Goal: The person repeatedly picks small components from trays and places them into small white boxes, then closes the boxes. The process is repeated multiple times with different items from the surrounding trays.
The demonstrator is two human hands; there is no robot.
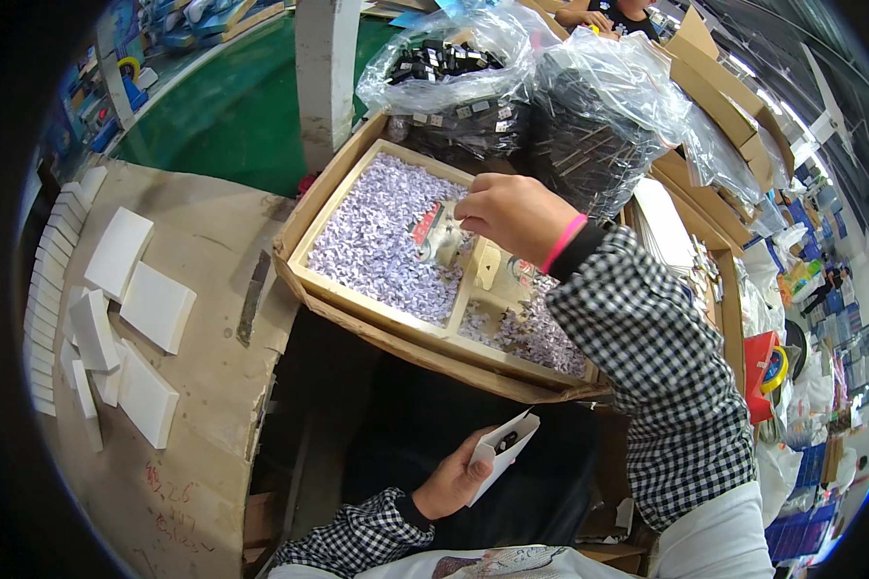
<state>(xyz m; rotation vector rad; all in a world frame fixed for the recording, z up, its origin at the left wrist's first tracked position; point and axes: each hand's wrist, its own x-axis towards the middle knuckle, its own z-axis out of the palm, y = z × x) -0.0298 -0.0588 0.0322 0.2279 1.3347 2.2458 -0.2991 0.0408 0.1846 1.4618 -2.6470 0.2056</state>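
Observation:
My left hand (pixel 447 485) grips a small white box (pixel 493 473) low in front of me. The box's end stands open, and a small black item (pixel 508 441) shows inside. Over a cream divided tray (pixel 410 324) my right hand (pixel 519 214) is held with thumb and fingers pinched together; what they hold, if anything, is hidden. Many small folded white-and-purple paper slips (pixel 372 227) fill the tray's larger left compartment. Fewer of the same slips lie in its right compartment. Bare tray bottom with a red and dark print shows just left of my fingers.
On the cardboard-covered table at left lie several loose white boxes (pixel 158 307), beside a row of white boxes (pixel 48 309). Clear plastic bags of black parts (pixel 444 72) stand behind the tray. A stack of white flat pieces (pixel 658 227) is at right. Another person (pixel 608 17) is beyond.

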